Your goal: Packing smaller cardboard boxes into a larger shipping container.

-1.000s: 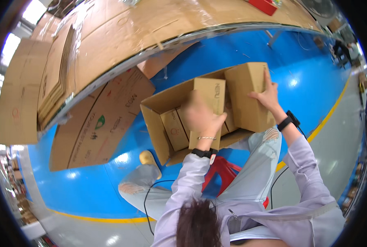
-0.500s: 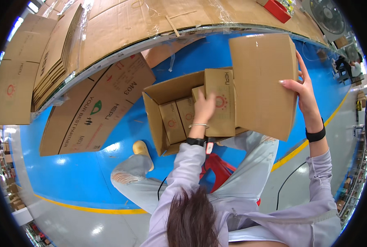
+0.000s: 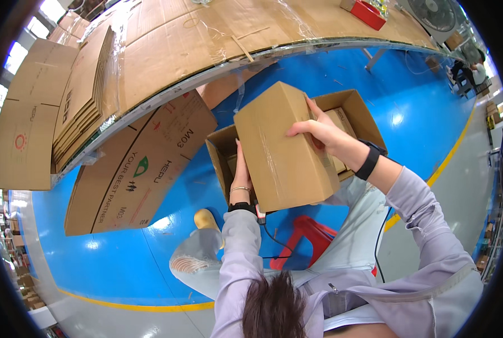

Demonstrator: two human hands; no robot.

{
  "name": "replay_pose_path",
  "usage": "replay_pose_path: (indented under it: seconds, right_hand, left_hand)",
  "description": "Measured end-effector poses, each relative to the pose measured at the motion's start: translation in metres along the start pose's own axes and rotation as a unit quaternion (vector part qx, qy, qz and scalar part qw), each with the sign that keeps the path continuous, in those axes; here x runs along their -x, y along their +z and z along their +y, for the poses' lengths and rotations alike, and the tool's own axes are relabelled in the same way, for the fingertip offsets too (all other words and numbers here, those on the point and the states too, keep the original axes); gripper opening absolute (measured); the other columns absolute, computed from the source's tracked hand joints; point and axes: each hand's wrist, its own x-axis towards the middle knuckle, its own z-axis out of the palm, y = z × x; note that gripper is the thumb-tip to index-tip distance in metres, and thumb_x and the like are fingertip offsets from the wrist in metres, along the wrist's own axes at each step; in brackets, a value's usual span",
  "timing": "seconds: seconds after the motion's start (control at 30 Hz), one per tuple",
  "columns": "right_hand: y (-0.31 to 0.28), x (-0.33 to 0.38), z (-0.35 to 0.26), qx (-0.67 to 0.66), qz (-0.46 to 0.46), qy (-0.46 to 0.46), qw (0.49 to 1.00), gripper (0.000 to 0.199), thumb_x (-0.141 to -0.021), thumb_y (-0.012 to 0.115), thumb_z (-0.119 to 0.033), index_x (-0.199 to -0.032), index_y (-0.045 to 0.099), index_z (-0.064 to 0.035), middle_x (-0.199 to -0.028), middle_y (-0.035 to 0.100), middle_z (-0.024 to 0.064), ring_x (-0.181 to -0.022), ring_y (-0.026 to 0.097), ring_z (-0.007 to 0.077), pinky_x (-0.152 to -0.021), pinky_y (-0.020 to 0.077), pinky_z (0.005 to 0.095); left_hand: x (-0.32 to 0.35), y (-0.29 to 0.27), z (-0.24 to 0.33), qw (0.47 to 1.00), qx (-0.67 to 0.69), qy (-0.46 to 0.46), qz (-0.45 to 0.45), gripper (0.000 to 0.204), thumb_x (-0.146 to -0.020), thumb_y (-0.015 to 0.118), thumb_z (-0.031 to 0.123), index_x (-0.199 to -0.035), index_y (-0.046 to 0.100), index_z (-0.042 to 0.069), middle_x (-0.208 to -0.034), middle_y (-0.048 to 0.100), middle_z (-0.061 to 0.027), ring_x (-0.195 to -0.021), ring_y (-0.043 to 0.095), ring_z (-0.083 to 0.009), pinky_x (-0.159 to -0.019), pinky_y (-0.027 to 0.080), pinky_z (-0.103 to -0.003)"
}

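Observation:
Between my two hands is a brown cardboard box (image 3: 282, 152), tilted above a larger open carton (image 3: 367, 115). My left hand (image 3: 240, 174) presses flat along the box's left side, its fingers pointing away from me. On the right side, my right hand (image 3: 322, 128) grips the box with the thumb on its top face and the fingers around the far edge. Part of a smaller brown box (image 3: 340, 121) shows inside the carton, to the right of the held box. The held box hides most of the carton's inside.
A cardboard-covered table (image 3: 167, 50) crosses the far side, with flattened cartons (image 3: 85, 107) stacked at its left. A large printed cardboard sheet (image 3: 144, 169) leans below its edge. A red stool (image 3: 306, 239) stands between my legs. Far right, another person (image 3: 477, 73) sits.
The brown box has moved left over the open carton, with my right hand on it. My left hand has left the boxes inside and now holds the brown box's left side.

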Motion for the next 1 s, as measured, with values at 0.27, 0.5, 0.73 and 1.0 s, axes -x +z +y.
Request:
replay_pose_path:
  seconds: [0.27,0.5,0.73,1.0]
  right_hand:
    - [0.016,-0.014,0.031,0.163,0.111,0.025,0.98,0.122,-0.055,0.081,-0.034,-0.152,0.01,-0.0149,-0.134,0.034,0.0269,-0.124,0.04,0.0363,-0.103,0.0367,0.041]
    - [0.039,0.015,0.033,0.324,0.099,-0.066,0.939,0.099,-0.064,0.076,-0.05,-0.145,0.032,-0.0115,-0.125,0.039,0.0288,-0.119,0.039,0.0414,-0.099,0.0358,0.045]
    - [-0.088,-0.034,0.095,0.199,0.294,-0.081,0.931,0.05,-0.087,0.06,-0.034,-0.126,0.053,-0.0044,-0.119,0.051,0.0095,-0.108,0.051,0.0214,-0.093,0.0415,0.0337]
    - [-0.141,-0.08,0.131,-0.177,0.034,0.369,0.912,0.05,-0.095,0.041,-0.047,-0.12,0.058,-0.0067,-0.11,0.065,0.0089,-0.09,0.063,0.0177,-0.075,0.0536,0.0331]
  left_hand:
    - [-0.014,-0.003,0.015,0.962,-0.256,0.094,0.007,0.089,-0.09,0.031,0.07,-0.138,0.036,-0.006,-0.135,0.048,-0.0199,-0.124,0.047,-0.0289,-0.102,0.037,-0.034]
    - [-0.044,-0.024,-0.02,0.971,-0.194,0.046,0.131,0.097,-0.087,0.028,0.074,-0.136,0.034,-0.01,-0.132,0.049,-0.0231,-0.12,0.052,-0.0288,-0.097,0.043,-0.035]
    - [-0.03,0.004,-0.038,0.999,-0.045,0.017,0.008,0.078,-0.094,0.021,0.066,-0.143,0.034,0.008,-0.14,0.045,-0.0105,-0.125,0.047,-0.0213,-0.103,0.039,-0.032]
    - [-0.074,0.001,-0.057,0.994,-0.06,-0.024,0.088,0.084,-0.089,0.027,0.072,-0.134,0.046,0.004,-0.13,0.054,-0.0129,-0.114,0.056,-0.0245,-0.098,0.043,-0.037]
